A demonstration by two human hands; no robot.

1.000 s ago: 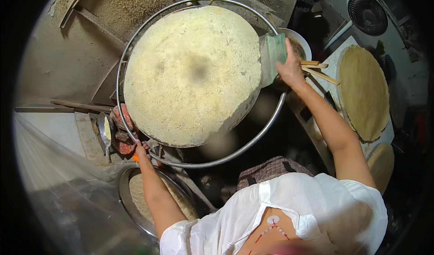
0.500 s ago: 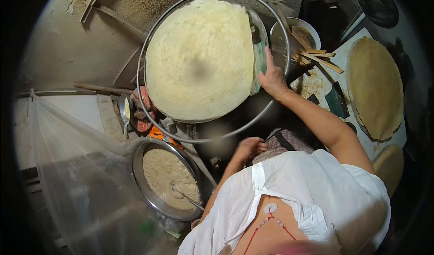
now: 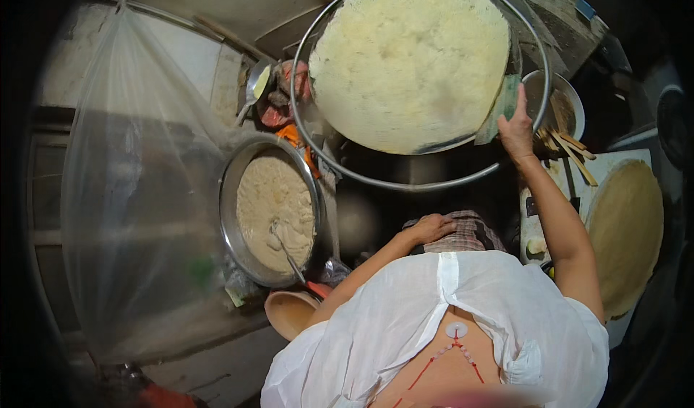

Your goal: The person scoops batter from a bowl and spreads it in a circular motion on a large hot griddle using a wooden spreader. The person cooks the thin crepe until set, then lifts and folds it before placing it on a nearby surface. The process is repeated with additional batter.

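Observation:
A large, pale, thin pancake [image 3: 412,68] covers most of a round griddle, which a metal ring [image 3: 430,186] surrounds. At the pancake's lower right rim, my right hand [image 3: 516,135] holds a flat green scraper [image 3: 500,112], with one finger stretched along it. The blade lies against the batter's edge. My left hand [image 3: 432,228] rests on my lap over plaid cloth [image 3: 466,233], fingers lying flat and nothing in them. Left of my lap stands a metal basin [image 3: 233,224] of thick beige batter [image 3: 273,198]. A ladle [image 3: 288,252] leans in it.
Finished pancakes [image 3: 627,234] lie on a white board [image 3: 531,231] at the right. Beside the griddle are a bowl [image 3: 578,104] and wooden sticks [image 3: 578,164]. A clear plastic sheet [image 3: 137,213] hangs at the left, near a small pan [image 3: 254,86]. A brown bowl [image 3: 285,312] sits below the basin.
The view has shifted and turned. My right hand has moved the scraper from the pancake's right side to its lower right rim, and that side now looks rounder. My left hand stays on my lap.

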